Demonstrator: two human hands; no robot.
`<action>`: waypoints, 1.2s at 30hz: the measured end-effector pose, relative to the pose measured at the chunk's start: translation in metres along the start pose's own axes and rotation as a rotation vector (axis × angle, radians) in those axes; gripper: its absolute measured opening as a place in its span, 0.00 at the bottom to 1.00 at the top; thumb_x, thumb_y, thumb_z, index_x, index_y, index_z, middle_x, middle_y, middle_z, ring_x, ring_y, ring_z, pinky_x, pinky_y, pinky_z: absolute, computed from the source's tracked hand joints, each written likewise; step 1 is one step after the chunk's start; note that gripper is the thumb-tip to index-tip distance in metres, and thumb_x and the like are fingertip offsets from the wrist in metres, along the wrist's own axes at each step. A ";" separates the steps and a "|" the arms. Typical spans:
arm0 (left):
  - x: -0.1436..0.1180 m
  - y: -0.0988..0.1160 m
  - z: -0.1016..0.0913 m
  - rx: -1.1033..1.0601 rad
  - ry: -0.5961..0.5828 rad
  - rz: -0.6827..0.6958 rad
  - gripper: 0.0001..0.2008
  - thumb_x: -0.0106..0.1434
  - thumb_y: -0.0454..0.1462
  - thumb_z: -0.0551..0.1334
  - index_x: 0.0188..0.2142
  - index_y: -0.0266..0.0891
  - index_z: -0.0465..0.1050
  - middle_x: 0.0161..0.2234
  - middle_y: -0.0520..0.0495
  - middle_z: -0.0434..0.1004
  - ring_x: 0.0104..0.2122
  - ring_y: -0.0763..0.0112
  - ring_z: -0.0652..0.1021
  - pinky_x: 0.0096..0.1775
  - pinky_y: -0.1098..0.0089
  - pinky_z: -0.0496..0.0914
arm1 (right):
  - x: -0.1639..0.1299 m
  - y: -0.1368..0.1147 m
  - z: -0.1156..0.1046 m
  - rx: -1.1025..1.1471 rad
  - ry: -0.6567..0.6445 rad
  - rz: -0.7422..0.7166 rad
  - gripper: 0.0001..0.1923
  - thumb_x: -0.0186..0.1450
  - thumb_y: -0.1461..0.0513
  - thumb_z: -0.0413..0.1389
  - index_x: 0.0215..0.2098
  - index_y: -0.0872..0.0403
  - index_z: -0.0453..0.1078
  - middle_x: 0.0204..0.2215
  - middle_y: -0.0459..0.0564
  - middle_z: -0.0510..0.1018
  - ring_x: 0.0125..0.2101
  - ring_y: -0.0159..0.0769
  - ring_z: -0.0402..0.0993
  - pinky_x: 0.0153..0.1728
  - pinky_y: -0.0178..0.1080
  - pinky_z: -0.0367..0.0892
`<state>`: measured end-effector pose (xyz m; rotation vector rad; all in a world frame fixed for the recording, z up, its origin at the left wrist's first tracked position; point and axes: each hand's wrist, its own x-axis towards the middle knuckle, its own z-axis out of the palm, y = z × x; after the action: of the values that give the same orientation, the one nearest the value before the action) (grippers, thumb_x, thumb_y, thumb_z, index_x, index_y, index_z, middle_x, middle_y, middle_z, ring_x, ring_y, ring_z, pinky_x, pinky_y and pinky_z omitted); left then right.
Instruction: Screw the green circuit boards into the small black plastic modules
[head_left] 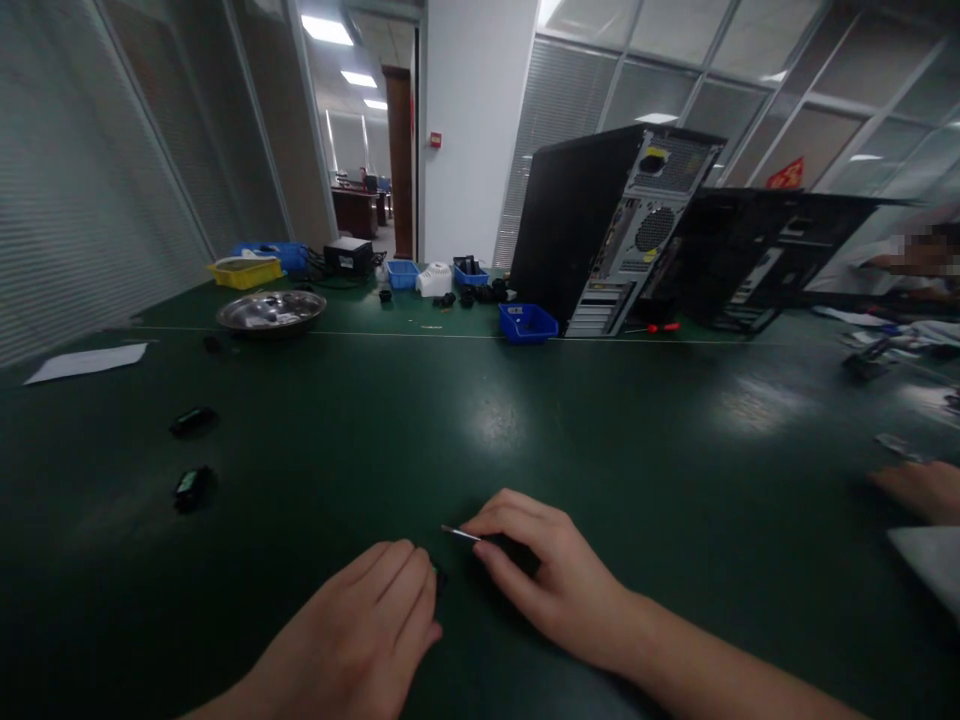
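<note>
My right hand (541, 570) rests low on the dark green table (480, 430) and pinches a thin metal-tipped tool (459, 533), its tip pointing left. Close beside it, my left hand (373, 625) is curled, fingers closed over a small black part (439, 578) that is mostly hidden under the fingertips. The tool's tip sits just above that part. Two small black parts (193, 421) (193, 488) lie apart on the table to the left.
A steel bowl (271, 311), yellow bin (245, 271) and blue bins (527, 323) stand further back. Two open computer cases (615, 230) (757, 260) stand at the back right, a red-handled tool (654, 328) by them. Another person's hand (916, 488) lies at the right edge. Paper (88, 362) lies left.
</note>
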<state>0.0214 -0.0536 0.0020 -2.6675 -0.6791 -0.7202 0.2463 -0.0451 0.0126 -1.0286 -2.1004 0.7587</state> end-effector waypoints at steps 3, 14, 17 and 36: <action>0.001 -0.003 0.001 -0.018 -0.015 0.036 0.20 0.73 0.28 0.46 0.39 0.32 0.77 0.34 0.42 0.79 0.34 0.61 0.77 0.38 0.62 0.71 | 0.000 -0.001 0.000 -0.009 0.012 -0.007 0.11 0.70 0.67 0.52 0.47 0.54 0.74 0.36 0.51 0.76 0.37 0.37 0.74 0.40 0.39 0.69; 0.006 -0.027 -0.002 -0.336 -0.018 -0.038 0.15 0.71 0.28 0.49 0.37 0.36 0.74 0.32 0.45 0.74 0.30 0.66 0.73 0.32 0.69 0.69 | -0.005 0.007 0.000 0.024 0.320 0.054 0.13 0.69 0.64 0.51 0.28 0.50 0.53 0.25 0.42 0.61 0.26 0.32 0.59 0.29 0.35 0.59; 0.002 -0.032 0.001 -0.477 -0.084 -0.136 0.12 0.68 0.26 0.52 0.37 0.38 0.73 0.33 0.47 0.74 0.32 0.67 0.73 0.34 0.71 0.69 | -0.004 0.009 -0.002 0.049 0.346 0.072 0.17 0.70 0.62 0.50 0.25 0.50 0.50 0.22 0.40 0.58 0.24 0.31 0.56 0.26 0.34 0.57; 0.012 -0.035 0.003 -0.528 -0.099 -0.162 0.14 0.70 0.27 0.51 0.33 0.37 0.72 0.31 0.47 0.72 0.31 0.67 0.70 0.34 0.68 0.68 | -0.005 0.012 0.000 0.124 0.284 0.090 0.18 0.70 0.65 0.51 0.25 0.50 0.51 0.21 0.40 0.59 0.22 0.30 0.56 0.24 0.35 0.54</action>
<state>0.0133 -0.0185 0.0116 -3.1696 -0.8338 -0.9229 0.2542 -0.0424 0.0024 -1.0990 -1.7550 0.7300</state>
